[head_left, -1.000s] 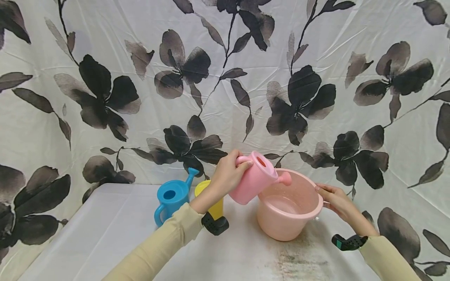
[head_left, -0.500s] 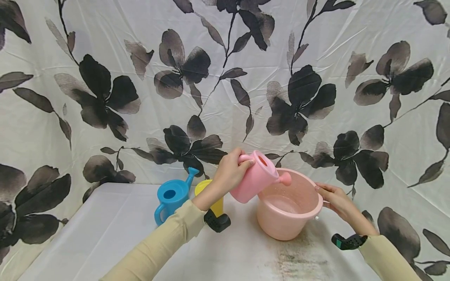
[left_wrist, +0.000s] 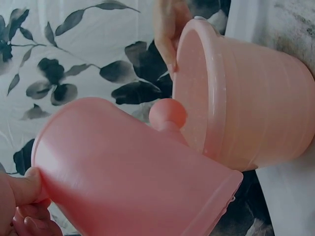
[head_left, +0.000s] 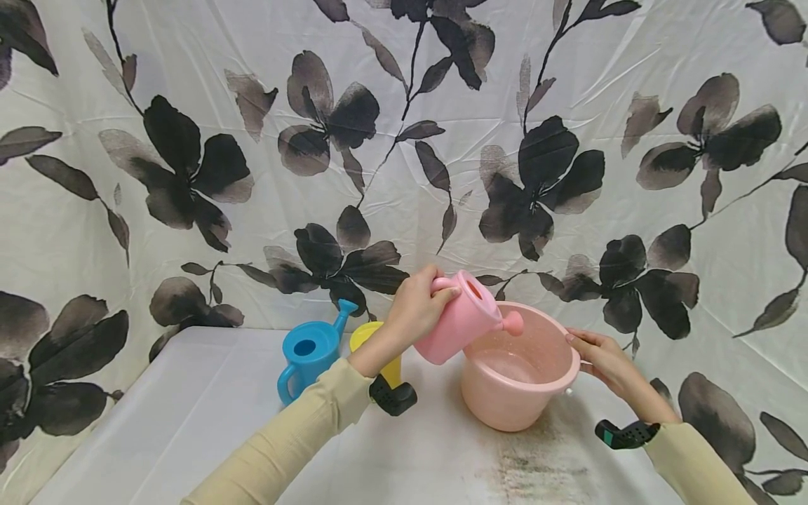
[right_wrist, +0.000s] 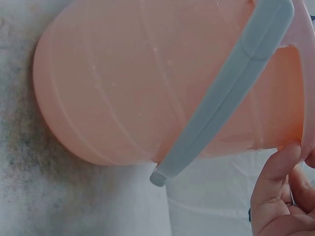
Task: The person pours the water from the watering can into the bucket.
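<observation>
My left hand [head_left: 415, 308] grips the handle of a pink watering can [head_left: 456, 321]. The can is tilted to the right, its round sprinkler head over the left part of a peach-pink bucket's [head_left: 505, 407] opening. Drops cling to the can's base edge in the left wrist view; a stream from the head cannot be made out. At the bucket's right side, my right hand [head_left: 602, 359] holds the rim between thumb and fingers, as the right wrist view shows with the thumb [right_wrist: 280, 164] on the rim's edge. The bucket stands upright on the table.
Left of the bucket stand a blue watering can [head_left: 311, 358] and a yellow container [head_left: 393, 370], partly behind my left forearm. The bucket's grey handle [right_wrist: 221, 98] hangs down its side. Dark smudges [head_left: 536, 470] mark the white table. Floral cloth [head_left: 404, 175] hangs behind.
The left hand and the pink watering can have shifted very slightly up and to the right. The right hand and the bucket have stayed in place.
</observation>
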The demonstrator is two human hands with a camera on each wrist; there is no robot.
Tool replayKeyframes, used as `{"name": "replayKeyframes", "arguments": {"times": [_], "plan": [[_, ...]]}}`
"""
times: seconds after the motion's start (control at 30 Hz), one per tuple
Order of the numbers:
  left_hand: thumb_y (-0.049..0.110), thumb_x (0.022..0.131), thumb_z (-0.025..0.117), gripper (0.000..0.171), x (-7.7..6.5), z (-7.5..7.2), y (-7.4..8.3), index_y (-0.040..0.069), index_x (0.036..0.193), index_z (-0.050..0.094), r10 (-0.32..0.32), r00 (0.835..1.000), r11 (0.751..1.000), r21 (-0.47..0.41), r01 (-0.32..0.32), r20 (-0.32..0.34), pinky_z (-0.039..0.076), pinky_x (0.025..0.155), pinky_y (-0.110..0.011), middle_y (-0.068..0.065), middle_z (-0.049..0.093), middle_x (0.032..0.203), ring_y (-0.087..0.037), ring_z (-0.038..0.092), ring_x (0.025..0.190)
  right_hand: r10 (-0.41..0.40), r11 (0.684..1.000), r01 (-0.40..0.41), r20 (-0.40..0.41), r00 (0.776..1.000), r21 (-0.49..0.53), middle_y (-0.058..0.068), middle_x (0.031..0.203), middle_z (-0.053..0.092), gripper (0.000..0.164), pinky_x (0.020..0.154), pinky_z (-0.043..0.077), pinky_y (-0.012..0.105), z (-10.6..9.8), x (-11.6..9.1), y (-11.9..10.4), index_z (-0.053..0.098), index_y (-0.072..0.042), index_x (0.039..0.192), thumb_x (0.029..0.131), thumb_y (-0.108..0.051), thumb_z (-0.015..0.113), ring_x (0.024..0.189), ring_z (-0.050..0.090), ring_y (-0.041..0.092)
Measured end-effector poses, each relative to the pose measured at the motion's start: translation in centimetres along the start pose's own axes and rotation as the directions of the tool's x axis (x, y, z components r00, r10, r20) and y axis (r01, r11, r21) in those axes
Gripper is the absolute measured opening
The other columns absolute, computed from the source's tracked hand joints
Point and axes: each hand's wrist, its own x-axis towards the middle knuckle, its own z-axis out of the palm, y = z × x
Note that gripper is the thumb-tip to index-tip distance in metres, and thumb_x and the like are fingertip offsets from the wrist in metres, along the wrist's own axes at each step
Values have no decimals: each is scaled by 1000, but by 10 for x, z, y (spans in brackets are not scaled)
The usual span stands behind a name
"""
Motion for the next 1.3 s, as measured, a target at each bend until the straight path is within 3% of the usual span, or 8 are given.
{"name": "replayKeyframes", "arguments": {"times": [0.43, 1.3], "plan": [[22, 92, 64, 17, -2, 0, 1, 7, 93, 57, 1, 1000, 1000, 18, -1, 8, 43, 62, -27, -10, 61, 84, -21, 54, 74, 14, 1000, -14, 6, 1000, -19, 32, 146, 35, 67, 86, 54, 26, -1, 0, 0, 24, 13, 145, 103, -36, 42, 96, 55, -4], [21, 92, 65, 17, -7, 0, 4, 7, 95, 57, 43, 999, 998, 54, -43, 8, 43, 64, -28, -10, 60, 84, -21, 53, 77, 23, 1000, -23, -15, 1000, 2, 30, 144, 39, 67, 84, 55, 24, 1, 0, 1, 25, 12, 145, 102, -35, 44, 92, 56, -6]]}}
